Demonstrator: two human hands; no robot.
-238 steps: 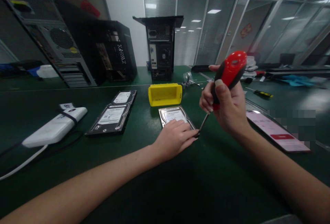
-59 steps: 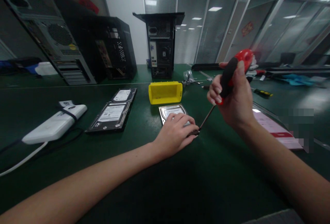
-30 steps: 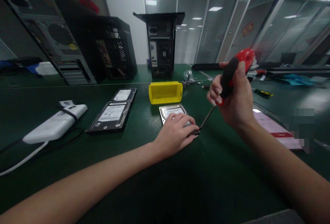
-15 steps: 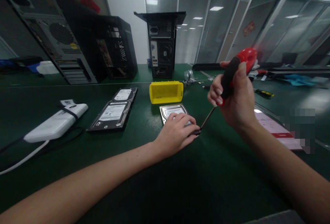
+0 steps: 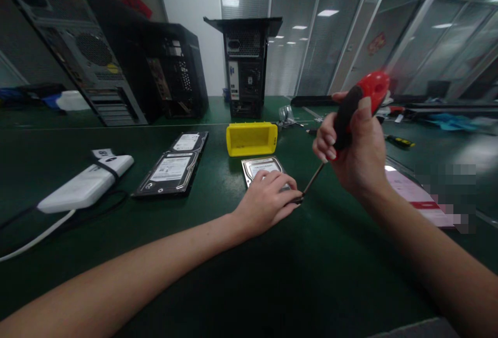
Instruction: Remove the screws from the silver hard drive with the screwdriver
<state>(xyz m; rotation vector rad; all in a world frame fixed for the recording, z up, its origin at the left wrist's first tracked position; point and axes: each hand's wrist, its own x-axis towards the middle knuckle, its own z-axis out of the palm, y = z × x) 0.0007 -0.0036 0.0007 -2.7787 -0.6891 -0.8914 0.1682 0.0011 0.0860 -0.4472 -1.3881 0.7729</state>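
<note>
My right hand point(image 5: 356, 141) is wrapped round the red and black handle of a screwdriver point(image 5: 347, 112). Its shaft slants down to the left, and the tip meets the near right corner of a hard drive point(image 5: 261, 165). That drive lies label up on the green table point(image 5: 218, 276). Across its near part rests my left hand point(image 5: 270, 200), fingers curled over it and gripping it by the edge. Much of the drive is hidden under this hand, and so is the exact spot at the screwdriver's tip.
Two more hard drives point(image 5: 171, 168) lie to the left, beside a white power strip point(image 5: 87, 182). Behind my hands stands a yellow bin point(image 5: 251, 141). Computer cases point(image 5: 245, 73) line the back. At right are a pink sheet point(image 5: 422, 200) and a small yellow-black tool point(image 5: 400, 141).
Both hands, the screwdriver and the drive hold nearly the same places. The view has shifted very slightly.
</note>
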